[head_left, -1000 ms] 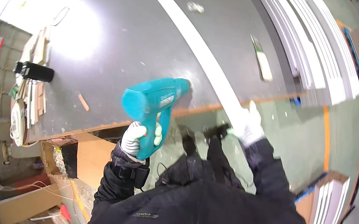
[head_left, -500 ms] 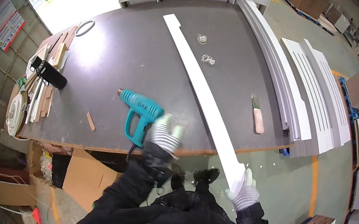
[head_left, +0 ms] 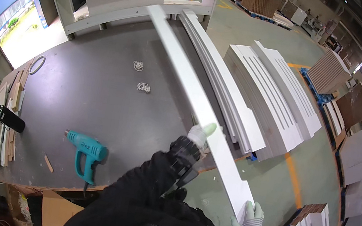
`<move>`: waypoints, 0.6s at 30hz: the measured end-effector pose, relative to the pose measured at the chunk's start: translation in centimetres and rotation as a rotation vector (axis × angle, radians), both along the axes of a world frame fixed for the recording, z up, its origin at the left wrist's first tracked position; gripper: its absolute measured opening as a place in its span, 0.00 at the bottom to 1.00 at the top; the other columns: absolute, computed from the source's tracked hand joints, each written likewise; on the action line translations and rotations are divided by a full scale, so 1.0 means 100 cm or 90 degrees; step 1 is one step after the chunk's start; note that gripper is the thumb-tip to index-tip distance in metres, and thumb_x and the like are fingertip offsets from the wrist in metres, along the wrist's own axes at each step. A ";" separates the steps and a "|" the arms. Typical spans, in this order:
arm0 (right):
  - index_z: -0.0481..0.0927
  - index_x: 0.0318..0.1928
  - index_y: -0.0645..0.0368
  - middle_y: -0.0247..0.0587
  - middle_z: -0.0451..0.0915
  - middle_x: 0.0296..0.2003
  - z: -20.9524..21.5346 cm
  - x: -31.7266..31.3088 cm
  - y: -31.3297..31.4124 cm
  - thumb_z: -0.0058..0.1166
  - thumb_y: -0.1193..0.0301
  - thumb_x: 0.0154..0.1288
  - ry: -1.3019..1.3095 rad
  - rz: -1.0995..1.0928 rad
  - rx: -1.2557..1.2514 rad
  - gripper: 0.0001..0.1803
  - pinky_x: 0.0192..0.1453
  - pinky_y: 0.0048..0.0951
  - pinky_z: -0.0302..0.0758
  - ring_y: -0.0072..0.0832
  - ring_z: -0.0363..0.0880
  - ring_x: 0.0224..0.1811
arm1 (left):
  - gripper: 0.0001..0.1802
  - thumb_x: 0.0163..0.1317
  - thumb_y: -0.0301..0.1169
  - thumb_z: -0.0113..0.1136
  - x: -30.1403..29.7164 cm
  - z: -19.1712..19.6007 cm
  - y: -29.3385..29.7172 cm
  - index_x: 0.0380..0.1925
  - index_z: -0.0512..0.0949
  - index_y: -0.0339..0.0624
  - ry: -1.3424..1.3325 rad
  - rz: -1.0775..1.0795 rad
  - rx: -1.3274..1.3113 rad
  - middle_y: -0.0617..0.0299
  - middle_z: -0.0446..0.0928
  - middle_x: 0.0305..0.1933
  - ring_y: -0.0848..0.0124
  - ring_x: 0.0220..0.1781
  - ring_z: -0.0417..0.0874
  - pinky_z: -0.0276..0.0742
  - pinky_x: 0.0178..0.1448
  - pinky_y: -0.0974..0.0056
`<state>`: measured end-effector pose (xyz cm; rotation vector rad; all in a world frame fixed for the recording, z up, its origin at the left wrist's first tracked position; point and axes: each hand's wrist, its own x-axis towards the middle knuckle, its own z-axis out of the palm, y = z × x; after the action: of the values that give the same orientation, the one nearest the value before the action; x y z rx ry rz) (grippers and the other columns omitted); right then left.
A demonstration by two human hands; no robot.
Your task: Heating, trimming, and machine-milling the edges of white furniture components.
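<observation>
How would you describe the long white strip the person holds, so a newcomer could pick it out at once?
Find the large grey table, then the stacked strips along its right side. Just left of them, the white strip slants across, left hand partway along it, right hand at its near end. Unlike the stacked strips, it is gripped in gloved hands.

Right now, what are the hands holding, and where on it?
A long white board: left hand grips it partway along, thumb on top; right hand holds its near end.
</observation>
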<state>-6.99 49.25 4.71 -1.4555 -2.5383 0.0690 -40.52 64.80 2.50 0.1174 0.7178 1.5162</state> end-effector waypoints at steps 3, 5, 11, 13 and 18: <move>0.71 0.61 0.59 0.63 0.67 0.56 0.006 -0.022 0.044 0.72 0.57 0.41 0.096 0.025 0.076 0.44 0.56 0.54 0.68 0.57 0.70 0.52 | 0.22 0.62 0.46 0.67 -0.030 -0.047 0.094 0.41 0.76 0.38 0.479 -0.036 -0.033 0.60 0.73 0.32 0.69 0.26 0.64 0.65 0.27 0.55; 0.73 0.59 0.59 0.63 0.70 0.55 0.017 -0.025 0.080 0.72 0.59 0.42 0.071 -0.070 0.055 0.41 0.58 0.54 0.69 0.57 0.71 0.53 | 0.18 0.63 0.47 0.65 0.003 -0.029 0.127 0.34 0.76 0.44 0.410 -0.114 -0.108 0.60 0.79 0.29 0.64 0.25 0.81 0.68 0.24 0.63; 0.75 0.59 0.60 0.61 0.72 0.56 0.023 -0.057 0.198 0.72 0.53 0.44 0.041 -0.092 -0.034 0.41 0.67 0.46 0.67 0.54 0.70 0.60 | 0.22 0.65 0.49 0.62 0.013 -0.014 0.152 0.40 0.73 0.40 0.318 -0.179 -0.141 0.54 0.80 0.30 0.61 0.25 0.83 0.71 0.20 0.58; 0.75 0.59 0.58 0.60 0.72 0.56 0.003 -0.064 0.214 0.71 0.51 0.45 0.056 -0.111 -0.042 0.42 0.65 0.51 0.66 0.54 0.71 0.59 | 0.24 0.65 0.52 0.61 0.010 -0.030 0.170 0.39 0.73 0.39 0.365 -0.182 -0.166 0.54 0.78 0.28 0.64 0.19 0.79 0.70 0.15 0.60; 0.75 0.60 0.54 0.56 0.72 0.56 0.000 -0.101 0.245 0.70 0.48 0.44 -0.011 -0.126 -0.026 0.42 0.65 0.55 0.62 0.51 0.70 0.60 | 0.22 0.66 0.51 0.57 -0.017 0.002 0.177 0.34 0.75 0.41 0.539 -0.222 -0.226 0.58 0.76 0.23 0.70 0.15 0.73 0.69 0.15 0.65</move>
<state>-17.10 73.71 4.68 -1.7208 -2.4045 0.0767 -42.21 82.52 2.67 0.6052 1.5367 0.9479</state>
